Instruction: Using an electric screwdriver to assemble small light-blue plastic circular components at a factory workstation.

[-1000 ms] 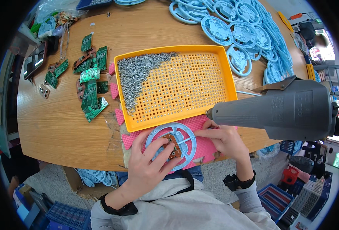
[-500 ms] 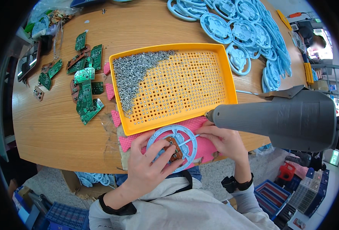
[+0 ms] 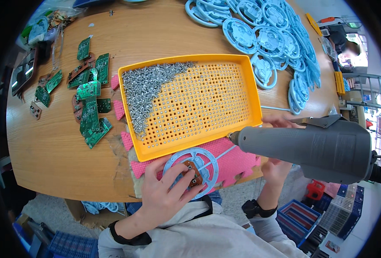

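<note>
My left hand [image 3: 167, 187] is closed on a light-blue toy steering wheel [image 3: 213, 176] at the table's near edge. Its fingers press on a small brown circuit board [image 3: 193, 172] lying inside the ring. From the wheel a thin pale-blue strip [image 3: 226, 152], perhaps a wire, sticks out to the upper right. A grey electric screwdriver [image 3: 302, 144] hangs on the right, its tip by the yellow tray's near right corner. My right hand [image 3: 276, 170] is behind the screwdriver's body. Blurred fingers show above it and the palm below; whether they touch it is hidden.
A yellow tray [image 3: 190, 153] of screws, many seated in its holes, stands beyond a pink foam mat [image 3: 238, 161]. Green circuit boards [image 3: 90, 114] lie to the left. Light-blue steering wheels [image 3: 270, 41] pile up at the far right. Blue crates [image 3: 300, 215] stand below right.
My right hand has let go of the pale-blue strip and moved right, behind the screwdriver. My left hand still holds the wheel. The whole view has shifted slightly.
</note>
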`<action>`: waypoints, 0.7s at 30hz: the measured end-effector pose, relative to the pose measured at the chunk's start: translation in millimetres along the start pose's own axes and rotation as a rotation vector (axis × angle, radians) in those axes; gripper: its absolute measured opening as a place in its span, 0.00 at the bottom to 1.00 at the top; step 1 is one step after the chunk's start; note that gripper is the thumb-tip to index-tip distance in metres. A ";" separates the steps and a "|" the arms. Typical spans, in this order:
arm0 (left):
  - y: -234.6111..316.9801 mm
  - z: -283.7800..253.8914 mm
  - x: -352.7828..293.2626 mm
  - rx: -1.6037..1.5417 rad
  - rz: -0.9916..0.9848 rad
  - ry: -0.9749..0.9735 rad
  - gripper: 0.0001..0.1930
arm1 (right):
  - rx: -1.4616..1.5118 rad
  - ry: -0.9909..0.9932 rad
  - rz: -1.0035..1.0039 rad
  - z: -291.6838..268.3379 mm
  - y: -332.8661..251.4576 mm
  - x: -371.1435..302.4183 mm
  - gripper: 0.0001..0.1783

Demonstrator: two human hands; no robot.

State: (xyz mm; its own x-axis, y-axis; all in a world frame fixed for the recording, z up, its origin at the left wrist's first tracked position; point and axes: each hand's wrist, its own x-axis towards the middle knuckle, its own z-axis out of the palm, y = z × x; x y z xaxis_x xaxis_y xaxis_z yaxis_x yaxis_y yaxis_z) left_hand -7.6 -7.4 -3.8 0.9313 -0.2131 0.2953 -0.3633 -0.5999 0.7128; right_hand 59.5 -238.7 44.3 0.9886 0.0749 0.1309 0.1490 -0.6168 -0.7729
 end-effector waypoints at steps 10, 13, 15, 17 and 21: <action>-3.7 -0.1 0.2 -0.024 -0.019 0.014 0.18 | 0.708 0.182 -0.184 25.1 -51.3 26.8 0.32; -4.2 -2.5 0.9 -0.031 -0.023 0.015 0.18 | 0.949 0.081 -0.445 6.8 -52.7 36.6 0.35; -4.4 -3.7 0.0 -0.037 -0.029 0.008 0.18 | 0.899 0.090 -0.518 1.7 -58.0 43.4 0.36; -4.0 -3.9 0.1 -0.039 -0.036 0.001 0.17 | 0.849 0.099 -0.592 4.0 -55.2 50.7 0.38; -4.4 -1.6 1.5 -0.042 -0.029 -0.029 0.17 | 0.815 0.189 -0.640 23.8 -29.6 57.9 0.41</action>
State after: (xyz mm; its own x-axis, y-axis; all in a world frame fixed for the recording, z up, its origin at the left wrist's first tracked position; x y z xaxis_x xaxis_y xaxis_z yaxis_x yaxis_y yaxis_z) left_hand -4.6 -3.8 -5.4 0.9416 -0.2185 0.2563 -0.3364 -0.5737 0.7468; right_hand 112.8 -197.4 60.0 0.7109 0.0342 0.7024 0.6814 0.2134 -0.7001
